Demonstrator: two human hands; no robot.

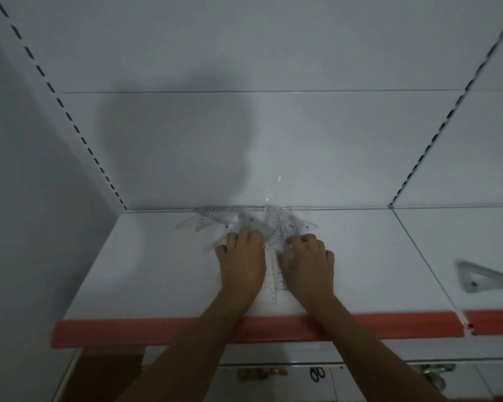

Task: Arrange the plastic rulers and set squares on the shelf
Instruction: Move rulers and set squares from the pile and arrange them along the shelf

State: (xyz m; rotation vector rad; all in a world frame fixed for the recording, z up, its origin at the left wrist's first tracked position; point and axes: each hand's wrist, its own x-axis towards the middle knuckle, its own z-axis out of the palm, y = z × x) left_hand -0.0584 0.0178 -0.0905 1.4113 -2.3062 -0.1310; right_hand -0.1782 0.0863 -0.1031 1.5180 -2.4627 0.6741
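Note:
A loose pile of clear plastic rulers and set squares lies spread on the white shelf, reaching back to the rear panel. My left hand lies palm down on the pile's near left part, its fingers bent onto the plastic. My right hand lies palm down just to the right, its fingers curled on the pile too. A strip of rulers shows between the two hands. Whether either hand grips a piece cannot be told.
A single clear set square lies on the neighbouring shelf section at the right. A red strip edges the shelf front. On a lower shelf lie black scissors and small items. Slotted uprights frame the back panel.

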